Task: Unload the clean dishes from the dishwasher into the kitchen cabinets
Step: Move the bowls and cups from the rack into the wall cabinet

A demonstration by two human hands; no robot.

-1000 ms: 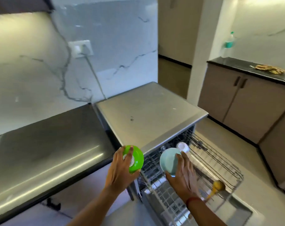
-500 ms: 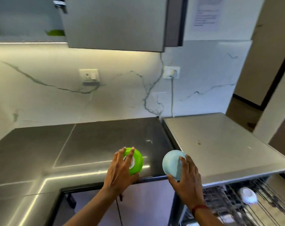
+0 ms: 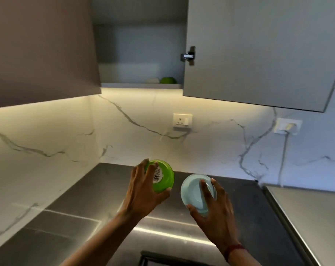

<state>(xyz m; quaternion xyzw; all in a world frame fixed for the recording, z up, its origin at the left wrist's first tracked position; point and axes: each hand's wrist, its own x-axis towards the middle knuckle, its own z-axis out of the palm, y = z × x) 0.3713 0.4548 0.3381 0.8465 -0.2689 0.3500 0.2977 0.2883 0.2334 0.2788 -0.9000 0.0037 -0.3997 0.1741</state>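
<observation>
Curled round a glossy lime-green plastic bowl [image 3: 165, 181], the left hand [image 3: 141, 191] grips it by the rim, fingers [image 3: 152, 167] over the top edge and thumb under the lower edge. The bowl is tipped on its side, so its flat round base faces the camera. A white barcode sticker [image 3: 157, 175] sits on that base. Just beside it, the right hand [image 3: 214, 208] clasps a smooth pale-blue round bowl [image 3: 192, 189] in the same way. Two fingers spread across the bowl's base and the thumb hooks the bottom of the rim. A thin red thread [image 3: 233, 249] circles the right wrist. The two bowls are close but apart, both held in the air above a dark, polished stone countertop [image 3: 97, 189] that reflects a bright line of light.

Behind the counter rises a white marble-look backsplash [image 3: 47, 135] with grey veins. On it are a white square wall socket [image 3: 182, 120] and, further right, a second white socket with a plug and a cable hanging down [image 3: 288, 126].

Overhead, a matt grey wall cabinet [image 3: 139, 50] stands open. Its flat slab door [image 3: 258, 50] is swung out to the right on a shiny metal hinge [image 3: 188, 55]. On the cabinet's bottom shelf [image 3: 141, 85] a second green rounded dish [image 3: 168, 80] sits just beside a white rounded dish [image 3: 153, 80]; only their tops show over the shelf edge. A warm light strip glows under the cabinets. At the right edge lies a brushed-steel flat top [image 3: 316, 217].
</observation>
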